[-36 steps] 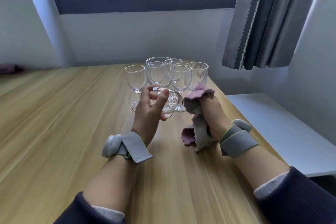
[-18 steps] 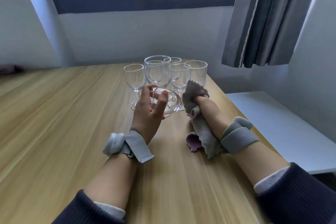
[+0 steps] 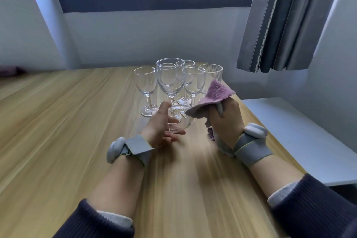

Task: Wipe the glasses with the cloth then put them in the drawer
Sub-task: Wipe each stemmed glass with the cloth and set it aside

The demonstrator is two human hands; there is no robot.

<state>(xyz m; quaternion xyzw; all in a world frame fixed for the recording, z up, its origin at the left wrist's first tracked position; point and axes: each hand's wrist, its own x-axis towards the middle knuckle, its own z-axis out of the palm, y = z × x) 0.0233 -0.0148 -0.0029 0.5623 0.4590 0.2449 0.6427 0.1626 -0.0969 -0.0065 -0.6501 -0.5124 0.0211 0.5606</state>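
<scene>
Left grip (image 3: 162, 123) clasps a tilted glass (image 3: 180, 120), right grip (image 3: 225, 120) pinches the cloth (image 3: 214, 96); wiping underway, next likely rotating the glass.

The left hand (image 3: 161, 121) holds a tilted wine glass (image 3: 180, 120) while the right hand (image 3: 226, 120) grips the cloth (image 3: 216, 92) against it.

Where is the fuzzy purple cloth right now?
In the head view, the purple cloth is right of centre, gripped in the right hand, just in front of the ribbed tumbler and beside the glass the left hand holds.
</scene>
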